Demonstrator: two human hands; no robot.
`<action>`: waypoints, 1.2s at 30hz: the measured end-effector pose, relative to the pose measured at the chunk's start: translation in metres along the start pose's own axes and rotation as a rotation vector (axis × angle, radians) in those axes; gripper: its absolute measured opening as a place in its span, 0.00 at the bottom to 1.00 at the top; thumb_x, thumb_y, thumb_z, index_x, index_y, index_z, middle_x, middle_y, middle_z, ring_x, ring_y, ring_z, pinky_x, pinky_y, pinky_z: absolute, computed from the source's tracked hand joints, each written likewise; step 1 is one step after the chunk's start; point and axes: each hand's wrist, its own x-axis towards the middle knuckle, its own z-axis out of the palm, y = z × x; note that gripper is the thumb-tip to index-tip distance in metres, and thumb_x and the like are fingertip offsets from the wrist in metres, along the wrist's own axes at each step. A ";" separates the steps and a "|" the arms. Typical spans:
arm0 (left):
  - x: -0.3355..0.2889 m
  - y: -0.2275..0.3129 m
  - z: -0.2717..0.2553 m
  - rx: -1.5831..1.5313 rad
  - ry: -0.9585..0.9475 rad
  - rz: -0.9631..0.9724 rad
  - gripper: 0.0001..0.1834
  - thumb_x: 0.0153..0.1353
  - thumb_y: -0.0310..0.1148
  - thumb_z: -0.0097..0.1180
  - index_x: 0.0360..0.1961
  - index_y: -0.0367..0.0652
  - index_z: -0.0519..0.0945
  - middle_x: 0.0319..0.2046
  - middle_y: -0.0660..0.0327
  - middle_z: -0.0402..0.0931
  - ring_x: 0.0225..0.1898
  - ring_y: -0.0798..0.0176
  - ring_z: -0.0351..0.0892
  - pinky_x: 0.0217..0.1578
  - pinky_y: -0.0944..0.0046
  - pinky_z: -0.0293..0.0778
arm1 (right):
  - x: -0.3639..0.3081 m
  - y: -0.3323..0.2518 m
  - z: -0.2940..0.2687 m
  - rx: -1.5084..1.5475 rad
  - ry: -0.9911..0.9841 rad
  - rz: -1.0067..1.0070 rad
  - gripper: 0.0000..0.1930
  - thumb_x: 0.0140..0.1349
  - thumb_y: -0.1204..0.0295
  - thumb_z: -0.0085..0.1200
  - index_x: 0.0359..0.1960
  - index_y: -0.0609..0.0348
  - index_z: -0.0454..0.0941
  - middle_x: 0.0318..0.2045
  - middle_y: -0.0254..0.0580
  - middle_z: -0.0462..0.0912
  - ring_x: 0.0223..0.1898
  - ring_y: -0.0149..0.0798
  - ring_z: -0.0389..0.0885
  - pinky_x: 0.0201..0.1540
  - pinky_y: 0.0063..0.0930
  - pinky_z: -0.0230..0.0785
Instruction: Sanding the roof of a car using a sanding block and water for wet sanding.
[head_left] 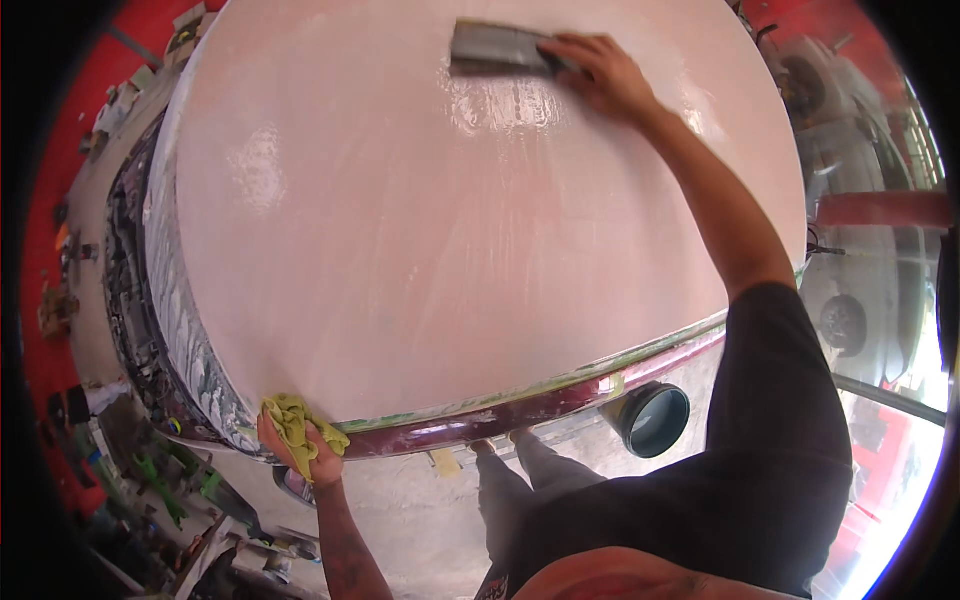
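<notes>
A broad, wet, pale pink car roof (450, 250) fills the middle of the head view. At its far part, my right hand (605, 75) grips the right end of a long grey sanding block (495, 48), which lies against the wet surface. Both look slightly smeared by motion. Shiny wet streaks run down the panel below the block. At the near left corner of the roof, my left hand (322, 462) is closed round a crumpled yellow-green cloth (290, 425), with the cloth touching the edge of the panel.
A dark round bucket (655, 420) stands on the floor near the roof's right front edge. Along the near side runs a dark red glossy strip (450, 428). Tools and parts clutter the left floor. Beyond the right side stands another vehicle (860, 290).
</notes>
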 end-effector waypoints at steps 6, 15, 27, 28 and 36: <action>0.002 0.006 0.004 0.041 -0.018 -0.050 0.31 0.69 0.37 0.48 0.65 0.27 0.59 0.62 0.39 0.59 0.64 0.40 0.59 0.64 0.43 0.55 | 0.059 0.025 0.027 -0.020 0.028 0.069 0.21 0.60 0.69 0.57 0.57 0.45 0.76 0.56 0.44 0.77 0.54 0.55 0.74 0.57 0.45 0.70; -0.004 0.001 -0.007 0.029 -0.038 -0.047 0.31 0.71 0.38 0.49 0.67 0.29 0.56 0.66 0.44 0.55 0.66 0.46 0.58 0.66 0.47 0.53 | -0.029 -0.019 -0.005 -0.003 -0.095 -0.128 0.30 0.54 0.75 0.63 0.61 0.42 0.74 0.59 0.40 0.75 0.57 0.51 0.72 0.59 0.42 0.70; -0.007 -0.008 -0.008 0.105 -0.047 0.013 0.32 0.68 0.38 0.50 0.65 0.27 0.60 0.63 0.39 0.58 0.64 0.39 0.59 0.64 0.42 0.55 | -0.086 -0.070 -0.022 0.051 -0.099 0.027 0.29 0.50 0.72 0.67 0.57 0.36 0.77 0.58 0.38 0.74 0.55 0.51 0.72 0.57 0.44 0.70; -0.005 -0.007 -0.005 0.100 -0.038 0.016 0.32 0.68 0.38 0.50 0.65 0.27 0.60 0.63 0.39 0.58 0.64 0.39 0.59 0.64 0.42 0.55 | -0.107 -0.079 -0.034 0.070 -0.137 0.009 0.31 0.47 0.75 0.68 0.57 0.38 0.77 0.59 0.38 0.73 0.55 0.50 0.72 0.56 0.44 0.70; 0.000 0.003 0.007 0.027 -0.032 -0.049 0.31 0.71 0.38 0.48 0.67 0.27 0.57 0.64 0.42 0.58 0.66 0.44 0.57 0.67 0.46 0.51 | 0.084 0.094 0.010 -0.150 -0.093 0.110 0.21 0.63 0.63 0.52 0.57 0.53 0.74 0.54 0.52 0.78 0.53 0.59 0.74 0.58 0.48 0.68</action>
